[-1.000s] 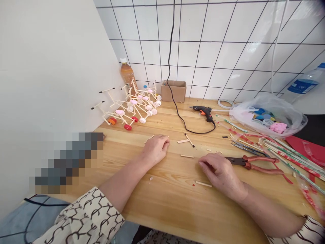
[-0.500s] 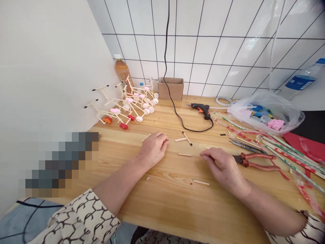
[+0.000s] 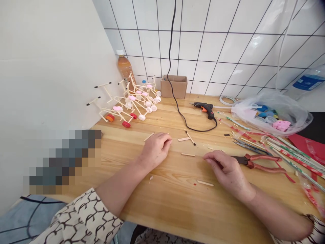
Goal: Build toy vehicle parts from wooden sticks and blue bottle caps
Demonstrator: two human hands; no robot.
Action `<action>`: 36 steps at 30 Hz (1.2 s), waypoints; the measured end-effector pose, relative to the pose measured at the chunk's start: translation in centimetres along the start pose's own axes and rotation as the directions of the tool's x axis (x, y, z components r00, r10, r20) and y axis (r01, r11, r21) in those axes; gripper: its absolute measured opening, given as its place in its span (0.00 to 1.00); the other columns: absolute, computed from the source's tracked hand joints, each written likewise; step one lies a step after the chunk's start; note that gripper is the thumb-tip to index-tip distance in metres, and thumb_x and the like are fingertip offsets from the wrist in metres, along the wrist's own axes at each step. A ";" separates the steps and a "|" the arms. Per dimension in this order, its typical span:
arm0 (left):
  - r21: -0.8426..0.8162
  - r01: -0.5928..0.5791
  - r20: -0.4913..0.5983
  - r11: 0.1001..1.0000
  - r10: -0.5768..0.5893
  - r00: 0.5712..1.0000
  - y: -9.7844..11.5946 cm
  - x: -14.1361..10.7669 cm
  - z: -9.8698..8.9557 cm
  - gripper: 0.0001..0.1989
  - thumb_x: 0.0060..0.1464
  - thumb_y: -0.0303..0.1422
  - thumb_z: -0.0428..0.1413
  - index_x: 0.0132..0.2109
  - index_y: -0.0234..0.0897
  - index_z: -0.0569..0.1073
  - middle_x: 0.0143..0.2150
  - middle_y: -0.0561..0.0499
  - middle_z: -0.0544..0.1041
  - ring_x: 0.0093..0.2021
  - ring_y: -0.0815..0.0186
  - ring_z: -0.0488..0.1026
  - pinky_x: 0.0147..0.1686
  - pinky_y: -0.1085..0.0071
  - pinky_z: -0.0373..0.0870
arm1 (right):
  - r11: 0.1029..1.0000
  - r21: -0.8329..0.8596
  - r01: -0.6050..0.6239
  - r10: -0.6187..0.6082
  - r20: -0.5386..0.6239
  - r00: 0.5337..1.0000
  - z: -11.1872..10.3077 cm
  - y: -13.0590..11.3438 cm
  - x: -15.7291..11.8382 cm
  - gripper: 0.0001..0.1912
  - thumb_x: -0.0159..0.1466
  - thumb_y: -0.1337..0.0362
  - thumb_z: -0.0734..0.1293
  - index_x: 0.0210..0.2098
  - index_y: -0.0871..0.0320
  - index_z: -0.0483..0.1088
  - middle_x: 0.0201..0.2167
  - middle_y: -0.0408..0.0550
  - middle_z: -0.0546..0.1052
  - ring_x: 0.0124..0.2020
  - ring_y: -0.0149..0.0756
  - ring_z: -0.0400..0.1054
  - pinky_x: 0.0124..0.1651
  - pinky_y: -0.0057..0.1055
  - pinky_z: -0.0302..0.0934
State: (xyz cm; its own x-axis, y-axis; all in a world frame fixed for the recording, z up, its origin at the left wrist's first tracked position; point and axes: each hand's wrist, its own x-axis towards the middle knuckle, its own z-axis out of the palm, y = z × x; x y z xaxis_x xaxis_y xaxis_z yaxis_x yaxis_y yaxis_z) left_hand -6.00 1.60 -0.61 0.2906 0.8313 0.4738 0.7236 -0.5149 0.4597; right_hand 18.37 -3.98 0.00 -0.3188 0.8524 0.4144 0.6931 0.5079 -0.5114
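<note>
My left hand [image 3: 157, 148] rests on the table with curled fingers and the thumb pressed in; what it may hold is hidden. A thin wooden stick [image 3: 149, 137] pokes out behind it. To the right lies a T-shaped piece of two sticks [image 3: 187, 138], its crossbar black at both ends. My right hand [image 3: 226, 168] has thumb and fingers pinched together, and I cannot make out anything between them. A short stick [image 3: 188, 154] lies between the hands, another stick [image 3: 205, 183] nearer me. Pliers with red handles [image 3: 264, 157] lie just right of my right hand.
At the back left stand several stick models with bottle-cap wheels [image 3: 127, 105], a drink bottle [image 3: 125, 67] and a cardboard box [image 3: 174, 87]. A glue gun [image 3: 206, 109] trails a black cord [image 3: 179, 113]. Scissors [image 3: 250, 146], wrapped sticks [image 3: 291, 156] and a bag of caps [image 3: 302, 118] fill the right.
The view has turned slightly, so everything sits a little further right in the picture. Both hands keep nearly the same pose, and a small stick piece beside my right hand shows more fully.
</note>
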 end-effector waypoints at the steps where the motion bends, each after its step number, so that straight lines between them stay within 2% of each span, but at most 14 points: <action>1: -0.008 -0.003 -0.001 1.000 0.003 1.000 0.1 0.0 0.0 0.05 0.53 0.24 0.52 0.31 0.36 0.71 0.28 0.52 0.73 0.30 0.67 0.70 0.31 0.72 0.65 | 1.000 -0.003 0.000 0.000 -0.004 1.000 0.0 0.0 0.0 0.07 0.63 0.70 0.59 0.33 0.57 0.69 0.27 0.46 0.76 0.29 0.33 0.71 0.32 0.28 0.64; 5: -0.025 0.005 0.023 1.000 -0.005 1.000 0.5 -0.2 -0.1 0.06 0.54 0.24 0.52 0.31 0.36 0.71 0.29 0.51 0.74 0.32 0.66 0.71 0.33 0.71 0.66 | 1.000 -0.010 -0.015 0.014 -0.005 1.000 0.0 0.0 0.0 0.07 0.63 0.69 0.59 0.33 0.57 0.69 0.27 0.46 0.77 0.29 0.34 0.71 0.32 0.28 0.65; 9: -0.091 0.042 0.083 0.995 -0.035 0.996 1.0 -0.4 0.1 0.06 0.54 0.25 0.51 0.32 0.37 0.71 0.29 0.52 0.74 0.31 0.67 0.71 0.33 0.71 0.67 | 0.999 -0.012 -0.040 0.039 -0.036 0.999 0.0 0.2 0.1 0.08 0.63 0.68 0.59 0.34 0.56 0.69 0.28 0.46 0.78 0.29 0.35 0.73 0.31 0.29 0.66; 13: -0.148 0.043 0.167 0.988 -0.018 0.986 1.8 -0.5 0.7 0.05 0.54 0.25 0.52 0.32 0.36 0.72 0.31 0.50 0.75 0.33 0.67 0.72 0.33 0.71 0.68 | 0.999 -0.022 -0.033 0.033 -0.034 0.999 0.1 0.4 0.0 0.07 0.64 0.68 0.59 0.35 0.56 0.69 0.28 0.46 0.78 0.29 0.35 0.73 0.31 0.28 0.66; 19: -0.164 -0.039 0.250 0.986 0.080 0.965 2.9 -0.5 1.6 0.04 0.54 0.26 0.53 0.35 0.35 0.73 0.35 0.48 0.75 0.37 0.64 0.72 0.38 0.69 0.68 | 0.996 -0.087 0.008 -0.012 -0.048 0.999 0.2 0.7 -0.3 0.07 0.64 0.68 0.60 0.36 0.56 0.70 0.30 0.48 0.79 0.30 0.37 0.73 0.32 0.31 0.66; 27: -0.061 -0.092 0.333 0.994 0.107 0.937 3.2 -0.5 2.2 0.06 0.55 0.25 0.51 0.31 0.35 0.70 0.33 0.48 0.73 0.37 0.63 0.70 0.38 0.68 0.68 | 0.994 -0.081 0.071 -0.073 -0.013 0.997 0.1 0.4 -0.2 0.08 0.63 0.70 0.59 0.37 0.56 0.69 0.29 0.47 0.78 0.30 0.37 0.72 0.33 0.33 0.65; 32: 0.028 -0.205 0.404 0.978 0.176 0.898 3.5 -0.5 1.9 0.05 0.57 0.25 0.48 0.33 0.34 0.67 0.34 0.46 0.71 0.37 0.61 0.68 0.38 0.66 0.67 | 0.996 -0.055 0.072 -0.071 0.014 0.997 0.1 0.2 -0.1 0.07 0.63 0.70 0.59 0.37 0.56 0.68 0.29 0.48 0.76 0.31 0.37 0.71 0.35 0.35 0.64; 36: 0.025 -0.331 0.420 0.943 0.290 0.860 4.2 -0.7 1.6 0.09 0.60 0.26 0.43 0.33 0.34 0.65 0.31 0.47 0.69 0.34 0.62 0.66 0.36 0.67 0.66 | 0.995 -0.040 0.092 -0.090 0.048 0.995 0.2 0.0 0.0 0.06 0.63 0.67 0.61 0.36 0.56 0.69 0.31 0.50 0.76 0.35 0.39 0.70 0.38 0.37 0.63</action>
State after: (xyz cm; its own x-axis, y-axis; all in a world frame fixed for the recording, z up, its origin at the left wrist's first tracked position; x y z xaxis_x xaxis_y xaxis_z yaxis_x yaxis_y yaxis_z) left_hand -2.20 -0.78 -0.21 0.7229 0.6531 0.2256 0.6022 -0.7556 0.2579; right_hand 18.27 -3.92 -0.10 -0.4104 0.8083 0.4221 0.6862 0.5786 -0.4408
